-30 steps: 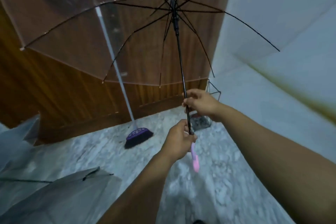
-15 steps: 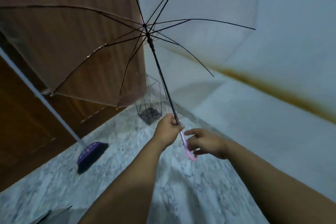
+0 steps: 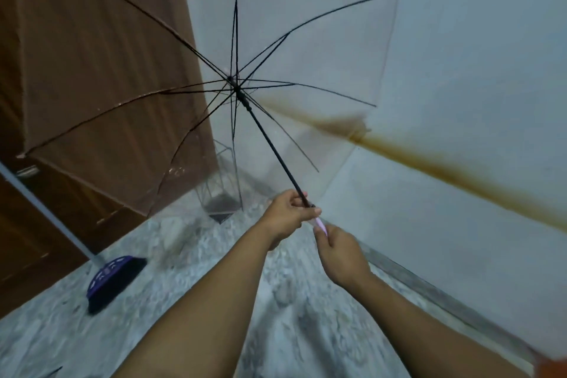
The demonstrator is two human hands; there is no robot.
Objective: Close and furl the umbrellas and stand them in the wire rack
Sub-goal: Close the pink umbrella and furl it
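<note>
A transparent umbrella (image 3: 322, 49) with black ribs stands fully open in front of me, its black shaft slanting down to a pink handle (image 3: 321, 226). My left hand (image 3: 287, 214) grips the lower end of the shaft just above the handle. My right hand (image 3: 339, 250) holds the pink handle from below, fingers curled round it. The wire rack (image 3: 221, 184) stands on the floor in the corner behind the canopy, seen through the clear plastic.
A broom (image 3: 115, 281) with a purple head and grey pole leans against the wooden door (image 3: 92, 55) at left. A white wall with a brown streak (image 3: 445, 169) runs along the right. The floor is grey marble. A dark tip of another umbrella (image 3: 53, 372) shows bottom left.
The view swung right and nearer the corner. My right hand left the shaft, dropped below my left hand and took the pink handle. The canopy stays open, tilted more toward me.
</note>
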